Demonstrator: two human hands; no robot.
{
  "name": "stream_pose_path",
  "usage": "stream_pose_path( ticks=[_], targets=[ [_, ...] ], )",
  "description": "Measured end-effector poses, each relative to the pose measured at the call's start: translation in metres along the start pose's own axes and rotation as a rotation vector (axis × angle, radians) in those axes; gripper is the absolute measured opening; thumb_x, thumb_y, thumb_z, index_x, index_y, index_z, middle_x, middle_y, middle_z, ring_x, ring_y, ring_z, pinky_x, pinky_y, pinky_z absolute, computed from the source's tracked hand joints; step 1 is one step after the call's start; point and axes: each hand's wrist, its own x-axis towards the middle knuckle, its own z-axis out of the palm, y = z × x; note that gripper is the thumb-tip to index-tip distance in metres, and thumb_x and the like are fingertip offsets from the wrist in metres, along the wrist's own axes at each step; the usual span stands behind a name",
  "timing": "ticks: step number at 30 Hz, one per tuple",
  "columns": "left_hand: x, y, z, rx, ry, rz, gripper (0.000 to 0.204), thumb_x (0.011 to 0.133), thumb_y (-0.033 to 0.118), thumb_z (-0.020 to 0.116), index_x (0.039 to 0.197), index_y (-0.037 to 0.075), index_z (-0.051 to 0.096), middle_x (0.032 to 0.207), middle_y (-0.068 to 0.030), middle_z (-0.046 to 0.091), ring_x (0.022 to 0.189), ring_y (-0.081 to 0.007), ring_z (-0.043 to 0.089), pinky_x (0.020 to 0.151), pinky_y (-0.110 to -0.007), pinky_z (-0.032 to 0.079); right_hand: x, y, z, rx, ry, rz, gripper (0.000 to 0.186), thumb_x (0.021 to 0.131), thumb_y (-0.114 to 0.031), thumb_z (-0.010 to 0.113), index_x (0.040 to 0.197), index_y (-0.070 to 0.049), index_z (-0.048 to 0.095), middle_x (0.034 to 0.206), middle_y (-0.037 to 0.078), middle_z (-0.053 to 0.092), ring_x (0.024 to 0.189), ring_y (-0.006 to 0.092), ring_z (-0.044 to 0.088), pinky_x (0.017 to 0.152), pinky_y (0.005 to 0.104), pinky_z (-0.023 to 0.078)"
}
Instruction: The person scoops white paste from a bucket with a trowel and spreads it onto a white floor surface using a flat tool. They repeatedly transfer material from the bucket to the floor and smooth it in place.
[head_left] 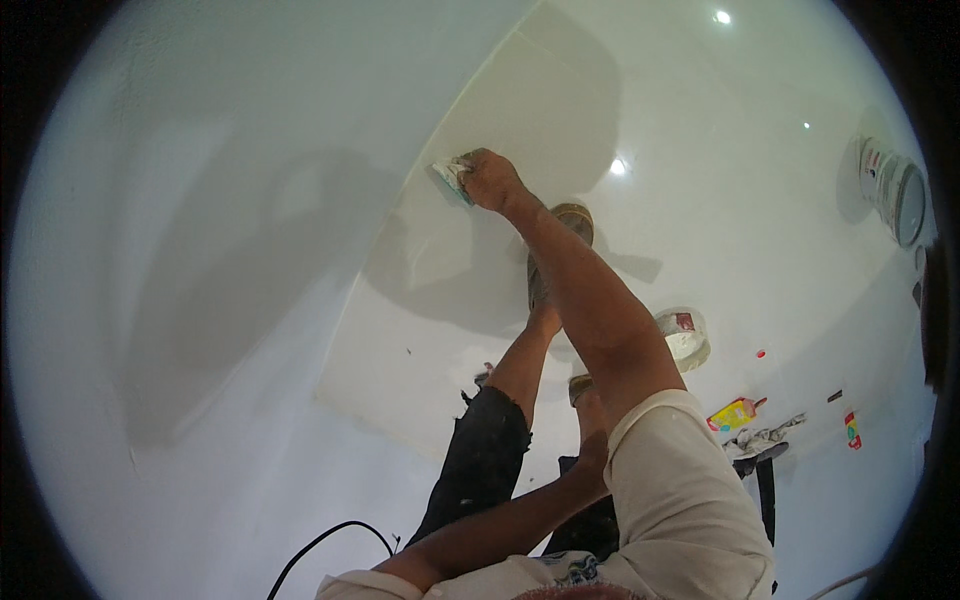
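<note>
My right hand [492,180] reaches far forward, its fingers closed on a small flat white-and-teal piece [453,177]. Whitish smears cover the piece, so its exact kind cannot be made out. It is close to the line where the pale floor [470,270] meets the white wall [230,250]. My left forearm [500,525] crosses low in front of my body toward my right leg. My left hand is mostly hidden behind my right arm and sleeve, and its fingers do not show.
A whitish open tub [684,340] stands right of my right arm. Farther right lie a yellow-and-red packet [737,414], a crumpled rag [765,440] and a small red-and-green packet [852,430]. A white bucket [893,195] is at the far right. A black cable [320,545] curves at lower left.
</note>
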Motion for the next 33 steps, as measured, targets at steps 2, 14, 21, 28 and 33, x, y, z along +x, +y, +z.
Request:
stream_pose_path(
  ticks=[2, 14, 21, 28, 33],
  targets=[
    [-0.016, 0.039, 0.013, 0.23, -0.015, 0.01, 0.024, 0.089, 0.017, 0.069, 0.107, 0.001, 0.073, 0.113, -0.0144, 0.072, 0.11, -0.0319, 0.07, 0.092, -0.043, 0.058, 0.0, 0.001, 0.004, 0.083, 0.002, -0.018, 0.046, 0.094, -0.033, 0.058, 0.131, -0.008, 0.068, 0.137, 0.022, 0.063, 0.129, 0.0408, 0.058, 0.114, 0.0459, 0.042],
    [0.014, -0.005, 0.016, 0.166, -0.068, 0.299, 0.024, 0.09, 0.022, 0.066, 0.1, 0.001, 0.073, 0.101, -0.0183, 0.073, 0.091, -0.0319, 0.074, 0.08, -0.043, 0.06, -0.021, 0.019, 0.039, -0.077, 0.094, -0.176, 0.033, 0.091, -0.021, 0.066, 0.119, -0.006, 0.074, 0.121, 0.02, 0.069, 0.112, 0.0389, 0.066, 0.1, 0.0428, 0.052],
    [-0.029, 0.11, 0.046, 1.559, -0.133, 0.433, 0.031, 0.096, 0.032, 0.06, 0.1, 0.003, 0.073, 0.102, -0.0186, 0.072, 0.084, -0.0312, 0.074, 0.076, -0.046, 0.058, -0.085, -0.009, 0.083, 0.482, -0.587, 0.136, 0.029, 0.089, -0.017, 0.068, 0.113, -0.004, 0.074, 0.121, 0.019, 0.071, 0.111, 0.0365, 0.068, 0.099, 0.0432, 0.054],
    [0.031, 0.092, 0.023, 1.844, 0.038, 0.624, 0.025, 0.102, 0.023, 0.053, 0.109, 0.004, 0.068, 0.105, -0.0248, 0.063, 0.098, -0.0395, 0.068, 0.084, -0.054, 0.056, -0.181, 0.016, -0.135, 1.407, -0.479, 0.017, 0.04, 0.1, -0.017, 0.061, 0.133, 0.003, 0.06, 0.128, 0.019, 0.067, 0.118, 0.031, 0.066, 0.1, 0.0446, 0.056],
    [-0.008, 0.137, 0.089, 1.142, 0.176, 0.283, 0.041, 0.107, 0.039, 0.051, 0.115, 0.0, 0.058, 0.067, -0.0133, 0.06, 0.052, -0.0297, 0.064, 0.049, -0.043, 0.054, -0.314, 0.092, -0.229, 1.747, -0.066, 0.012, 0.049, 0.1, -0.019, 0.057, 0.143, 0.004, 0.05, 0.132, 0.018, 0.064, 0.12, 0.0309, 0.065, 0.101, 0.0468, 0.055]
  ],
)
